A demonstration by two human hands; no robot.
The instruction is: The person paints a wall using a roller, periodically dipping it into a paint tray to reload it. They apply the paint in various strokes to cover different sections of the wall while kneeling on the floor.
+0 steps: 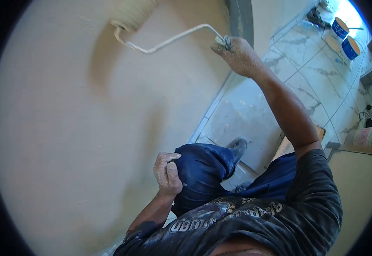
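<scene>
Paint roller: sleeve (134, 15) lies against the wall (66, 128), high up on it. The bent wire frame (173, 39) runs from the sleeve out and away from the wall to the handle.

Right hand (237, 53): closed in a full fist round the roller's handle, arm stretched up alongside the wall, skin flecked with dried paint.
Left hand (167, 173): holds nothing. Fingers curled over the bent knee (203, 170) in blue trousers, close to the wall, lower down.

Handling (judgement):
- Roller looks light, but a loaded sleeve puts the weight at the far end.
- Wire frame is stiff, probably with a little spring.
- Sleeve is soft nap and wet, so not a place to grip.
- Take hold at the handle only, whole hand wrapped round. Paint on the palm could make it slippery.

Away from the wall: marbled floor tiles (305, 72), a shoe (238, 146) near the wall's foot, and two blue-and-white buckets (340, 27) far out across the floor.

Hidden or unclear:
- Handle is almost wholly inside the fist.
- Top of the sleeve is cut off by the frame edge, and the rest is blurred.
- How much paint the sleeve carries cannot be told.
- Bucket contents are not visible.
- Clutter beyond the buckets is too small to name.
</scene>
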